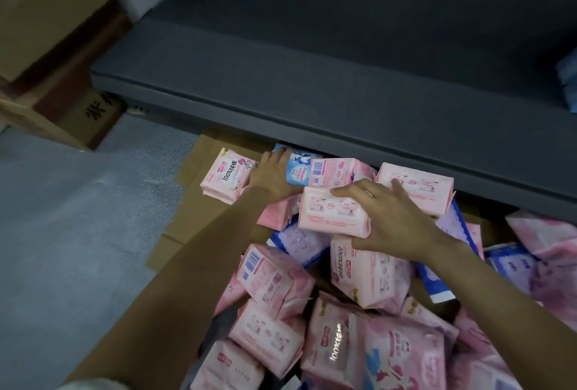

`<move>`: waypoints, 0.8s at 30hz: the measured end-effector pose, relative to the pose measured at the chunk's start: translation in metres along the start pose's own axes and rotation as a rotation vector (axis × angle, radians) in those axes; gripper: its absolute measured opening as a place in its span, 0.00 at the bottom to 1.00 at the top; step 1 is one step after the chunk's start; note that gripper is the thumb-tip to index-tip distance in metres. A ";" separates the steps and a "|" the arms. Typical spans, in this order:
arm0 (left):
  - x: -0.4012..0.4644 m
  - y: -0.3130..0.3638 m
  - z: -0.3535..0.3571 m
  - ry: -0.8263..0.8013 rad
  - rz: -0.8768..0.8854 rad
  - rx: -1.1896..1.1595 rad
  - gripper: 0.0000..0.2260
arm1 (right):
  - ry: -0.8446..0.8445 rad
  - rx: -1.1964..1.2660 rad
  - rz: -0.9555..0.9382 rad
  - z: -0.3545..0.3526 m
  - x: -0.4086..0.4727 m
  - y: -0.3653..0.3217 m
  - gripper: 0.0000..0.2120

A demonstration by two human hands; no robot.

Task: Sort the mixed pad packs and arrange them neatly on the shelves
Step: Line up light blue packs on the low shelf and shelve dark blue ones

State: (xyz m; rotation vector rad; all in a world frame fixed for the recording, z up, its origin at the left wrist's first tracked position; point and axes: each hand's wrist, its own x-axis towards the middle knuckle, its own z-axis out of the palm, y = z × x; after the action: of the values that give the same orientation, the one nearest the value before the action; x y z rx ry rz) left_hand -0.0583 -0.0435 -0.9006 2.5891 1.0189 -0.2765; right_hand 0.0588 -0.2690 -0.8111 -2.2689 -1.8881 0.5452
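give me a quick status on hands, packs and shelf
Right hand gripping a pink pack. Left hand resting between pink and blue packs. Packs heaped unsorted on the floor. Grey shelf mostly bare.

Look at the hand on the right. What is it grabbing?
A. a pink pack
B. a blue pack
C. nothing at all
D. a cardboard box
A: the right hand has its grip around a pink pack on top of the pile, thumb under one end and fingers spread over its top.
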 end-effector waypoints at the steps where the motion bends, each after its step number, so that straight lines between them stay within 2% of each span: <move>1: -0.002 0.001 0.002 0.011 -0.019 0.010 0.44 | 0.003 0.001 0.003 0.001 0.001 0.001 0.38; 6: -0.010 0.004 0.008 -0.029 0.004 0.241 0.39 | 0.012 -0.016 0.020 0.005 0.005 -0.003 0.37; 13: -0.004 0.004 0.011 -0.031 -0.024 0.125 0.37 | 0.004 -0.011 0.043 0.003 0.005 -0.004 0.38; 18: -0.011 -0.005 0.015 0.053 -0.061 0.358 0.40 | -0.017 -0.050 0.059 0.003 0.008 -0.006 0.37; 21: -0.017 -0.005 0.015 0.102 -0.062 0.335 0.37 | -0.032 -0.052 0.065 0.005 0.010 -0.009 0.38; 24: -0.031 -0.007 0.005 0.211 -0.058 0.155 0.38 | -0.045 -0.071 0.048 0.007 0.012 -0.006 0.38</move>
State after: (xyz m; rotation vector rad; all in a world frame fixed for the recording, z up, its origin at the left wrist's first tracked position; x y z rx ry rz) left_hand -0.0860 -0.0595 -0.8974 2.7772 1.1895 -0.1008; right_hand 0.0520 -0.2572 -0.8179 -2.3708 -1.9075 0.5482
